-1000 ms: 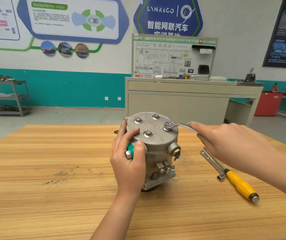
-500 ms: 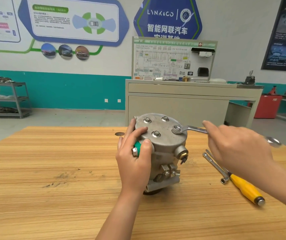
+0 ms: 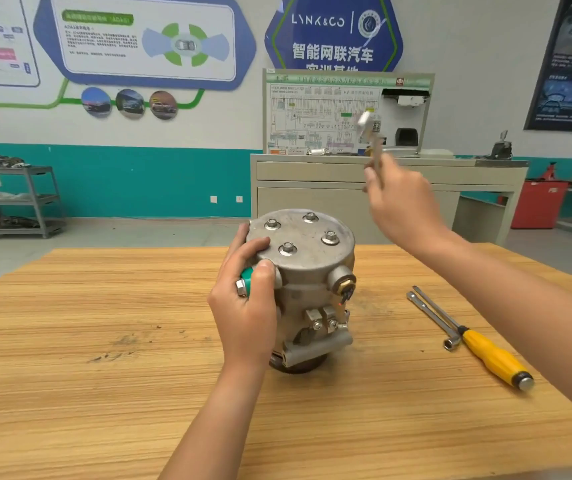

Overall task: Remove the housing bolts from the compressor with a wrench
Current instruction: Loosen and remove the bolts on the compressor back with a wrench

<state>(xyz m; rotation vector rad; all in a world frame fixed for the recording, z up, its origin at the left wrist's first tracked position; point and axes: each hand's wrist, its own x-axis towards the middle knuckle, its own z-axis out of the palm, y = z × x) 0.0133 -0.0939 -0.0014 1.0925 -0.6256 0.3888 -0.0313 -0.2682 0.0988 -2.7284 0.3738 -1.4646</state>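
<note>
Steel wrench (image 3: 367, 125) gripped by right hand (image 3: 404, 209), hex bolts (image 3: 288, 248) below its fingers (image 3: 390, 174); left hand (image 3: 246, 317) clasps grey cylindrical compressor (image 3: 312, 282); seat squarely.

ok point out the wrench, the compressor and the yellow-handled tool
wrench (image 3: 366, 122), head view, on its blurred upper end
compressor (image 3: 301, 234), head view, on the flat top cover between the bolts
yellow-handled tool (image 3: 492, 358), head view, on the yellow grip

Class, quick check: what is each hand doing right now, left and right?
Left hand: grips the side of the compressor.
Right hand: holds the wrench up in the air, clear of the compressor.
</note>
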